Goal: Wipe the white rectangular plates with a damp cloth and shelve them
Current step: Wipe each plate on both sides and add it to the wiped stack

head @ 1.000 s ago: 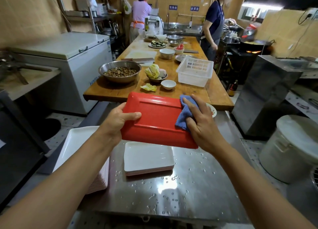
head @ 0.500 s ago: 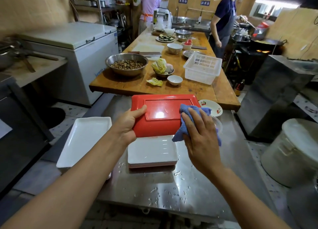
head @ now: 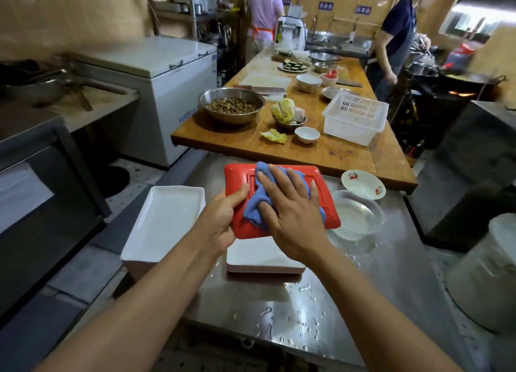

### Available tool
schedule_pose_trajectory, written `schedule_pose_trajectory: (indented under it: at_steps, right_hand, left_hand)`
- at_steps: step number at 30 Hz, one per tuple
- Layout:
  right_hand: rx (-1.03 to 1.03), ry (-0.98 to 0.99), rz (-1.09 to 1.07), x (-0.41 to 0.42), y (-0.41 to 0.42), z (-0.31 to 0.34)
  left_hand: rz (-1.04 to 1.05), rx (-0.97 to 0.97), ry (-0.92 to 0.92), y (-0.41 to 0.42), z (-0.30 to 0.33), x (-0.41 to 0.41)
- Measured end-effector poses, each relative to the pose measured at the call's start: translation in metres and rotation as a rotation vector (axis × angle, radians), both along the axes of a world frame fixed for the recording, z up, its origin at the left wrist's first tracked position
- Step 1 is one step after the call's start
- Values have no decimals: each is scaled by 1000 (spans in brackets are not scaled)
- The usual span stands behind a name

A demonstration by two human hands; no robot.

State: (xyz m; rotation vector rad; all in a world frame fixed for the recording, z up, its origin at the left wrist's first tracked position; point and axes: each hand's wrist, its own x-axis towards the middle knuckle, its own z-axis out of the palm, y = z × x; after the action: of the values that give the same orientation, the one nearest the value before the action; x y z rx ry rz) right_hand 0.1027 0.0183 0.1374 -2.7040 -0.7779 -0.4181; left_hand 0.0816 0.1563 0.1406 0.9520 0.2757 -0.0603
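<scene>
A rectangular plate (head: 325,201) with its red underside up is held above the steel table. My left hand (head: 220,220) grips its near left edge, thumb on top. My right hand (head: 290,212) lies flat with straight fingers, pressing a blue cloth (head: 255,204) onto the red surface. Under the held plate sits a short stack of white rectangular plates (head: 259,257). A taller stack of white rectangular plates (head: 164,220) stands to the left, at the table's left edge.
The wet steel table (head: 349,301) carries a clear bowl (head: 357,215) and a cherry-print dish (head: 363,184) at the right. Beyond is a wooden table (head: 343,151) with bowls and a white basket (head: 354,117). Two people (head: 396,33) work at the far end. A white bucket (head: 485,274) stands right.
My right hand has slid the blue cloth from the plate's right edge leftward across to its middle. The plate has tilted flatter and my view has shifted to the left.
</scene>
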Motion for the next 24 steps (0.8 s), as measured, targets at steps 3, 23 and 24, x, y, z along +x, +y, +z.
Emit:
schedule_pose_trajectory:
  at_steps: [3,23,24]
  right_hand:
    - [30,-14,-67,12,-12,-10]
    - [532,262,-81,31,26,-30]
    - [551,280,-84,30,31,-26]
  left_hand:
    - [38,-3,-7,12,0,-5]
    - [277,103,0,121,0,-54]
    - [295,170,-34,125,3,-57]
